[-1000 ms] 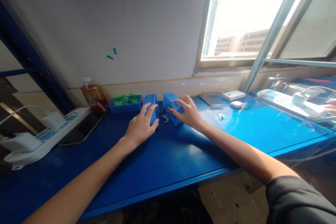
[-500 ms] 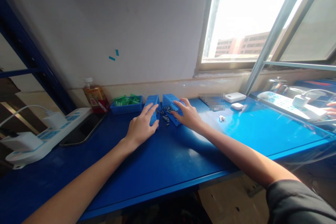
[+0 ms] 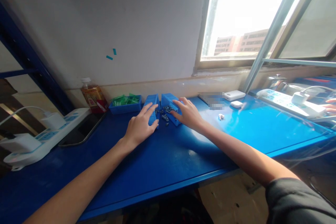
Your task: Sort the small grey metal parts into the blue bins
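Note:
My left hand (image 3: 140,126) lies over the left blue plastic bin (image 3: 152,98), which is tipped on its side, fingers across its outer face and thumb near the front end. My right hand (image 3: 187,113) grips the right blue bin (image 3: 169,97), also tilted, with its thumb and fingertips at the edge. The two bins' open sides face each other. Small metal screw-like parts (image 3: 165,117) lie on the table between them, and more parts (image 3: 168,108) sit inside the right bin. My fingers hide much of the left bin.
A blue tray (image 3: 126,108) of green packets stands at left, near a drink bottle (image 3: 93,94), a phone (image 3: 81,131) and a power strip (image 3: 56,134). To the right lie white devices (image 3: 234,95), a small white piece (image 3: 221,117) and another power strip (image 3: 283,103). Another person's hand (image 3: 330,106) shows at the right edge.
Both hands and both bins keep nearly the same places. The whole view has shifted slightly; the metal parts show no clear movement.

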A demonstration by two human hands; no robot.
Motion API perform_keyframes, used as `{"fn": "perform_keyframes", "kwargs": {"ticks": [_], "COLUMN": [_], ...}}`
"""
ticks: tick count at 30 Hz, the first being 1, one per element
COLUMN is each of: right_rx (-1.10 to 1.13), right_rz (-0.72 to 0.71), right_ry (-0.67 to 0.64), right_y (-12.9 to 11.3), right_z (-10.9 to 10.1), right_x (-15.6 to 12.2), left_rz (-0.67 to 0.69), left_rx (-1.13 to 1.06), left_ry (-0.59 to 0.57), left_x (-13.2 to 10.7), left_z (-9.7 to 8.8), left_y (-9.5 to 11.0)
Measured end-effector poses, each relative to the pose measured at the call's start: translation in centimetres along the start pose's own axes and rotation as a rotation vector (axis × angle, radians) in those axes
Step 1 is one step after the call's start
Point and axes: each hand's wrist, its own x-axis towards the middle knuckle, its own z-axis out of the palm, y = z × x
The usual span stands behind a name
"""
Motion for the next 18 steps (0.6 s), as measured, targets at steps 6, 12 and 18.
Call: {"fn": "perform_keyframes", "kwargs": {"ticks": [6,12,18], "right_rx": [0.098,0.858,1.262], "right_rz": [-0.164,-0.008,0.645], "right_ry": [0.263,0.109,0.059], "right_y": [-2.0,-6.8,-8.4], "right_z": [-1.1,0.7,7.1], "right_x": [-0.8,-0.5,4.4], "left_rz": [0.015,-0.043,0.031], "left_rx": [-0.051,-0.098,-0.034], "left_ry": [0.009,0.042,0.048], "left_x": [0.1,0.3,0.2], "left_z": [0.1,-0.6,-0.5], "left_y": [-0.2,-0.6,-0.7]}}
